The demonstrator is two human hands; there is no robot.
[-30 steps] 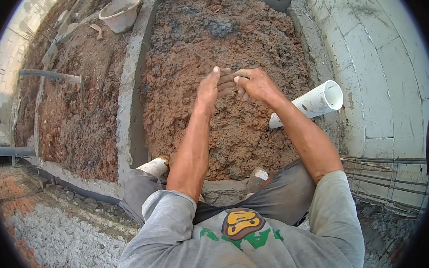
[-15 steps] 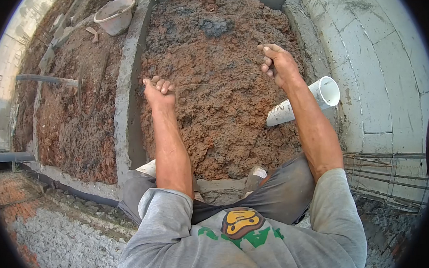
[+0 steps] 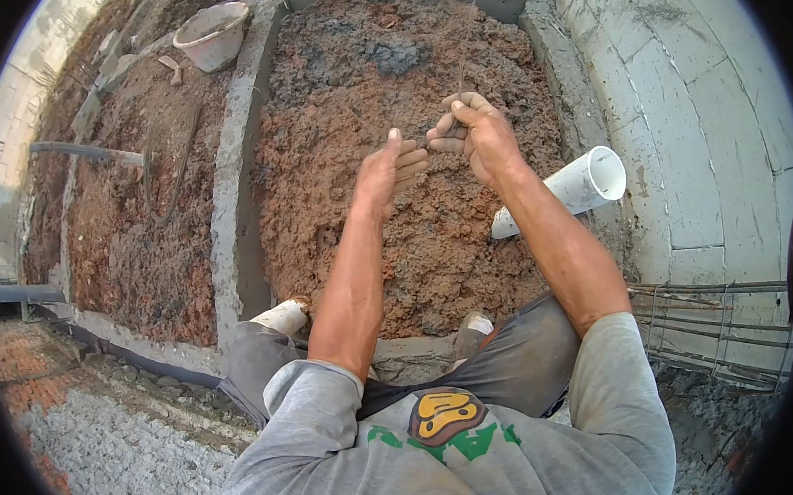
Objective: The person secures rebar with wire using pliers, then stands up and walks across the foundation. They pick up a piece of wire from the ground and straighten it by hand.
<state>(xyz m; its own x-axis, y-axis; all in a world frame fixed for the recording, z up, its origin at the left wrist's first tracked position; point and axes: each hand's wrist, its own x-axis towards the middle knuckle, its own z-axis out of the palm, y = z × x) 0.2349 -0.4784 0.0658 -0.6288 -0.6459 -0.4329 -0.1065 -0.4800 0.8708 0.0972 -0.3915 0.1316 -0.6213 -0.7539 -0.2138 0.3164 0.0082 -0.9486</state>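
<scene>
My right hand [image 3: 481, 137] is closed in a pinch on a thin string [image 3: 462, 67], which runs from its fingertips toward the far edge of the soil bed. Just left of it, my left hand [image 3: 388, 172] has its thumb raised and its fingers stretched toward the right fingertips. Nothing shows clearly in the left hand. Both hands are above rough reddish-brown soil [image 3: 369, 264] inside a concrete frame. Any string between the two hands is too fine to make out.
A white pipe [image 3: 565, 192] slants out of the soil beside my right forearm; another white pipe [image 3: 282, 317] lies by my left knee. Concrete beams [image 3: 239, 168] border the bed. A muddy bucket [image 3: 212, 36], a hose loop, rebar [image 3: 715, 322] and a block wall [image 3: 690, 128] surround it.
My hands were wide apart with the string stretched between them. They have come together over the middle of the bed, and the left fingers have opened out.
</scene>
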